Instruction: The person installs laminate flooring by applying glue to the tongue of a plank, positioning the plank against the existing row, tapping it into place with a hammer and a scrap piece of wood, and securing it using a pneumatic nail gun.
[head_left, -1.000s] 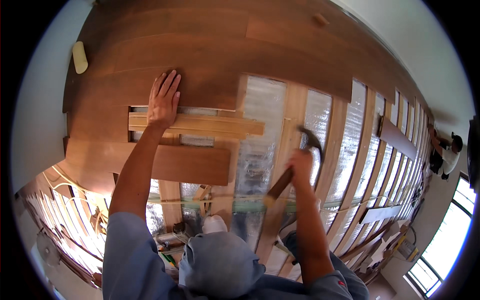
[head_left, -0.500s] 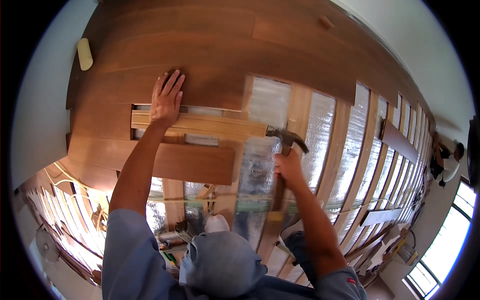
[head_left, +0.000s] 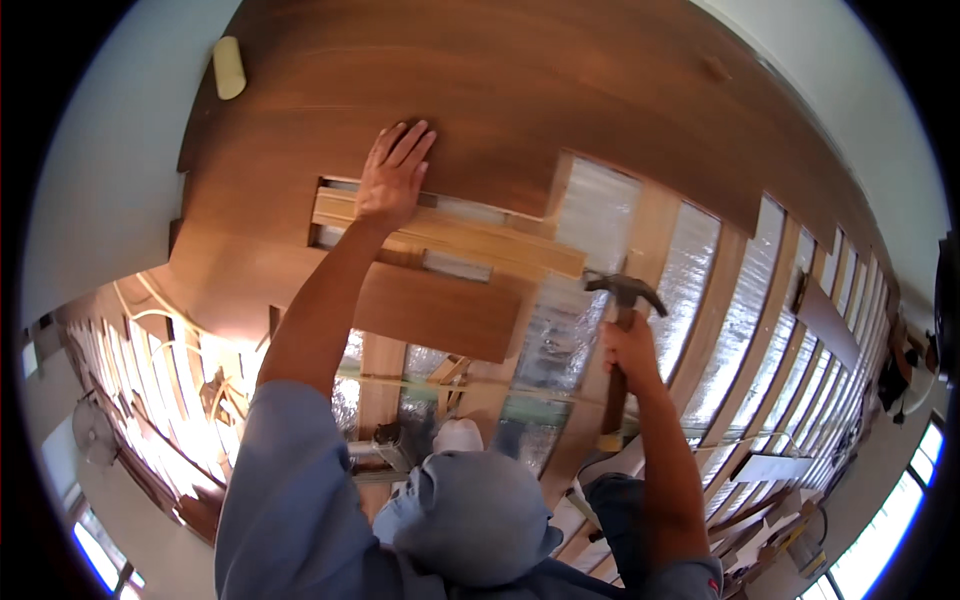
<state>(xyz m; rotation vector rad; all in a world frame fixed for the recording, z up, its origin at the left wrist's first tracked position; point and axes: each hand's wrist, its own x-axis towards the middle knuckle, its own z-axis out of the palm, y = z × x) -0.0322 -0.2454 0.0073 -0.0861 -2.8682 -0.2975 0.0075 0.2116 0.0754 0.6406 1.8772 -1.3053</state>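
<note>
With my right hand (head_left: 630, 350) I grip the handle of a claw hammer (head_left: 626, 290). Its head is close to the right end of a light, grooved wooden strip (head_left: 490, 246); whether they touch I cannot tell. The strip lies in a gap between brown floorboards. My left hand (head_left: 397, 175) rests with fingers stretched out, its fingertips on the floorboards (head_left: 480, 130) beyond the strip and its heel over the strip. Nearer to me lies a floorboard (head_left: 450, 305) along the gap's front edge.
Wooden joists (head_left: 655, 232) with silvery foil (head_left: 595, 215) between them run to the right. A nail gun (head_left: 392, 447) lies by my knees. A pale cylinder (head_left: 228, 68) is at the far left wall. Loose boards (head_left: 828, 318), a fan (head_left: 93, 432) and cables stand farther off.
The view has shifted, so the scene sits farther right. The hammer head has drawn slightly away from the strip's end. My left hand keeps its place on the boards.
</note>
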